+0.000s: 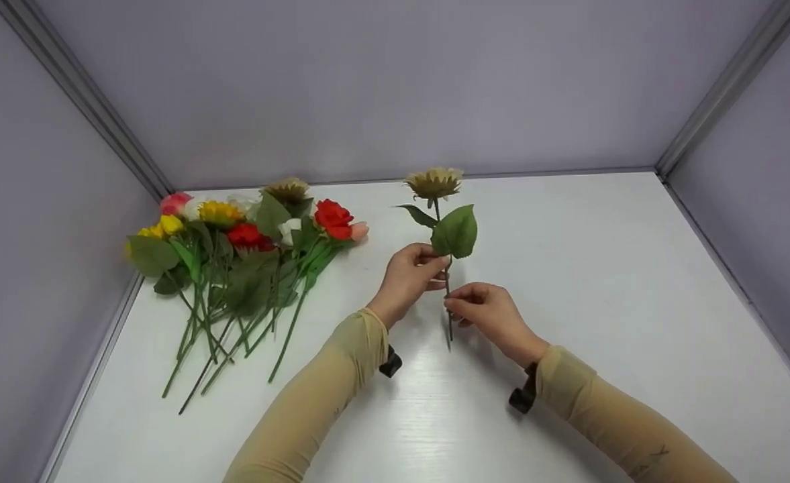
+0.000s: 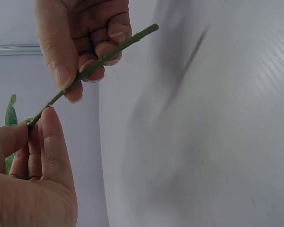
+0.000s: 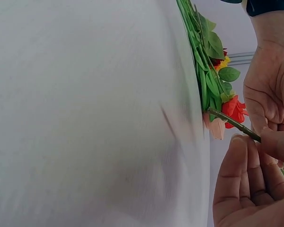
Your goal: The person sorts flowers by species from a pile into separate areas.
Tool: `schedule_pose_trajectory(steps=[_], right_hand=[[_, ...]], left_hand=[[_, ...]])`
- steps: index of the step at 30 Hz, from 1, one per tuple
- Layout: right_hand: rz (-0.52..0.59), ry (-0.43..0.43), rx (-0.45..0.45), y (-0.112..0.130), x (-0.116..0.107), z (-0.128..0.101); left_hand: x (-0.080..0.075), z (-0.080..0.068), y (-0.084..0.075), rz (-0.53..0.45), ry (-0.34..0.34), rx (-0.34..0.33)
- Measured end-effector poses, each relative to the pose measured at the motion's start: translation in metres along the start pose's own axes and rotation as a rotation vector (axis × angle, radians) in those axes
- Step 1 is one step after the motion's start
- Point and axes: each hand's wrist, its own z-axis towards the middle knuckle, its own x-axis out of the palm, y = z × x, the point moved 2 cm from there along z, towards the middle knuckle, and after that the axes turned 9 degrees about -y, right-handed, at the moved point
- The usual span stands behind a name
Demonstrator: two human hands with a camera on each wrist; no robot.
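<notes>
One tan sunflower is lifted upright at table centre, left hand and right hand pinching its stem; the bouquet pile waits at ten o'clock.

tabletop: white, smooth, with a soft sheen; shows a fine ribbed grain in the left wrist view.
beige flower: head above the tabletop looks like matt, cloth-like petals.
leaf: matt green with pressed veins, fabric look.
stem: green, smooth, plastic-looking, cleanly cut at the end.
bunch of flowers: at the tabletop's left; cloth-like petals, smooth green plastic-looking stems.
sleeves: thin tan stretch cloth, matt.
walls: behind the tabletop, matt pale lilac.
corner strips: dull grey, metal-looking.
</notes>
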Motion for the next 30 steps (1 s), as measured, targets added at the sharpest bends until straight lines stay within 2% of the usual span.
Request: schedule_pose_trajectory(steps=[5,7,8,9,11,15,16,18,20,24,27,30], right_hand=[[0.030,-0.011,-0.010,-0.001,-0.006,0.001],[0.007,-0.023,-0.017,0.000,-0.014,0.004],[-0.011,-0.032,-0.020,-0.001,-0.020,0.006],[-0.034,-0.043,-0.023,-0.001,-0.027,0.009],[-0.090,-0.066,-0.023,-0.001,-0.045,0.016],[-0.255,-0.139,-0.024,-0.004,-0.096,0.031],[-0.307,-0.162,-0.028,-0.005,-0.111,0.034],[-0.412,-0.205,-0.032,-0.006,-0.142,0.039],[-0.516,-0.253,-0.051,-0.009,-0.173,0.042],[-0.687,-0.365,-0.091,-0.018,-0.229,0.043],[-0.756,-0.429,-0.091,-0.025,-0.262,0.041],[-0.787,-0.471,-0.078,-0.033,-0.283,0.040]], left_hand=[[0.003,-0.001,0.002,0.006,0.020,0.014],[0.004,-0.004,0.003,0.063,0.048,0.044],[0.005,-0.005,0.003,0.133,0.064,0.072],[0.005,-0.008,0.004,0.224,0.084,0.109],[0.008,-0.013,0.006,0.484,0.133,0.223],[0.022,-0.026,0.011,1.099,0.237,0.589],[0.027,-0.030,0.013,1.212,0.259,0.679],[0.038,-0.038,0.017,1.371,0.297,0.829],[0.048,-0.047,0.021,1.456,0.336,0.921],[0.069,-0.061,0.028,1.521,0.408,1.017],[0.081,-0.068,0.034,1.560,0.441,1.049],[0.089,-0.072,0.039,1.587,0.462,1.054]])
